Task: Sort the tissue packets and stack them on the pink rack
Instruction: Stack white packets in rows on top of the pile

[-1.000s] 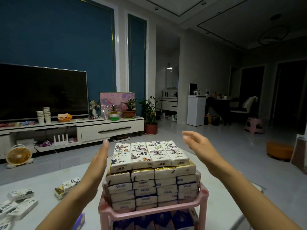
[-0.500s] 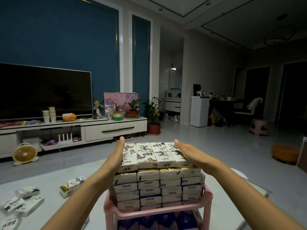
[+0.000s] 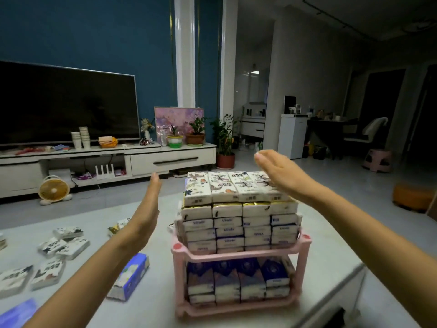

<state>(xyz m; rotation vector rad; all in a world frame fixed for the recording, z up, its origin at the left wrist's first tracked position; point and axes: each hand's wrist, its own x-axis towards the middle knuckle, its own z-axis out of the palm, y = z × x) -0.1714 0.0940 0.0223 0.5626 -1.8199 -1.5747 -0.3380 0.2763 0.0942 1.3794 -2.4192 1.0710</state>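
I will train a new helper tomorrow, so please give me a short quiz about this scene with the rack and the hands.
1. True or false: the left hand grips a packet.
2. Which shelf of the rack holds the dark blue packets? A upper, B lower.
3. Fill in: the loose packets on the table lie to the rack's ___.
Key: 1 false; 2 B; 3 left.

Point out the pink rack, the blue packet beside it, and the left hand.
pink rack (image 3: 236, 256): head view, front rail of upper shelf.
blue packet (image 3: 130, 276): head view, top face.
left hand (image 3: 147, 209): head view, its middle.
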